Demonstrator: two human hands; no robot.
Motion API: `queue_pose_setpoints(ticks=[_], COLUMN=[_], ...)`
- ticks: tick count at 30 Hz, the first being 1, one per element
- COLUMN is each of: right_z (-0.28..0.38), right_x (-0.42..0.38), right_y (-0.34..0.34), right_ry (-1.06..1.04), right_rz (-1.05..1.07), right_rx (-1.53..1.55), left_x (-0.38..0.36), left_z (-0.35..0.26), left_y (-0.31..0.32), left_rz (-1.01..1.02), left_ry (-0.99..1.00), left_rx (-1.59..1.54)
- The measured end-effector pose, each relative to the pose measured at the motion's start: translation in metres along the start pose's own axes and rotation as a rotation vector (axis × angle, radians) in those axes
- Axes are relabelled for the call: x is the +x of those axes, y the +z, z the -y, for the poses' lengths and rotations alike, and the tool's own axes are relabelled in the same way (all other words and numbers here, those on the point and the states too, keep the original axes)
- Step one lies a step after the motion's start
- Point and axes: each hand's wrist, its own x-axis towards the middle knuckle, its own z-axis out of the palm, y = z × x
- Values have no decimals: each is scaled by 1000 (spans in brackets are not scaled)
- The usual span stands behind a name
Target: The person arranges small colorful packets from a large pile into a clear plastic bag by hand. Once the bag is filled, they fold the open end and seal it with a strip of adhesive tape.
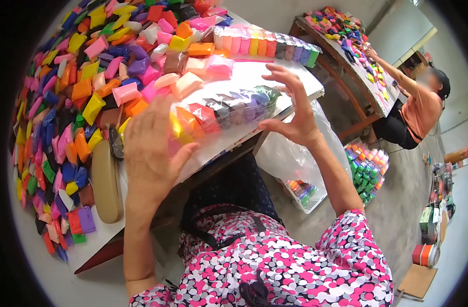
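Note:
Between my hands, near the table edge, lies a row of small coloured packets (229, 110) in clear, shiny wrap, running from yellow and orange through red to black, purple and green. My left hand (153, 146) is at its yellow end, slightly blurred, with the thumb held away from the fingers. At the dark green end is my right hand (292, 110), fingers curved and spread wide from the thumb. Behind lies a second wrapped row of packets (264, 45), pink to green. A big heap of loose packets (90, 77) covers the table to the left.
A tan oblong case (107, 184) lies by the heap. Below the table edge on the right hangs a clear plastic bag (280, 153), over a white basket (311, 202). Bundled packets (368, 171) stand on the floor. Another person (423, 112) works at a farther table (346, 61).

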Motion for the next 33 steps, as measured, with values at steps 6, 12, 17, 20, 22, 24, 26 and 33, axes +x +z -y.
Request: queue_pose_setpoints(ticks=[6, 12, 17, 20, 22, 24, 26, 33], right_z=[0, 5, 0, 2, 2, -1, -2, 1], right_x=[9, 6, 11, 7, 5, 5, 3, 9], right_y=[-5, -9, -20, -22, -24, -25, -26, -33], right_ry=[395, 412, 397, 481, 490, 484, 468, 458], right_rz=[237, 205, 206, 164, 163, 163, 165, 224], right_rx=[237, 339, 411, 493, 447, 411, 387, 317], left_x=[-8, -5, -4, -3, -2, -4, -8, -27], left_z=[6, -2, -7, -7, -8, -4, 6, 15], left_y=[1, -7, 9, 1, -17, -30, -37, -17], left_rz=[15, 33, -97, -46, 56, 124, 161, 54], left_ry=[-65, -94, -16, -21, -140, -238, -313, -484], left_rx=[8, -71, -76, -58, -123, -253, -452, -802])
